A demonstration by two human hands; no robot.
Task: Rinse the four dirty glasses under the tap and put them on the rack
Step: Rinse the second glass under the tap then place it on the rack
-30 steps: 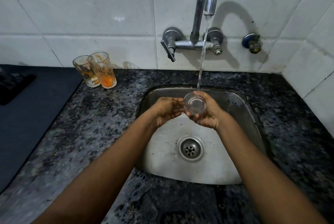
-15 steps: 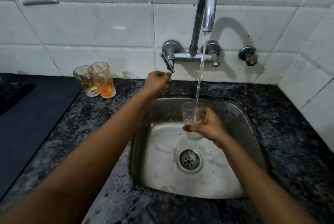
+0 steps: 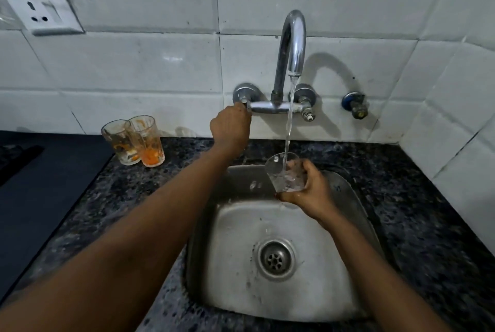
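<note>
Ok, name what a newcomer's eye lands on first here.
The water stream falling from the chrome tap into a clear glass, gripped by the right hand over the steel sink. Then the two orange-stained glasses on the left counter.

Black-and-grey speckled tabletop, silver steel sink, chrome tap, white wall tiles, orange-stained glasses at the tabletop's back edge, clear glass, blue-capped valve
</note>
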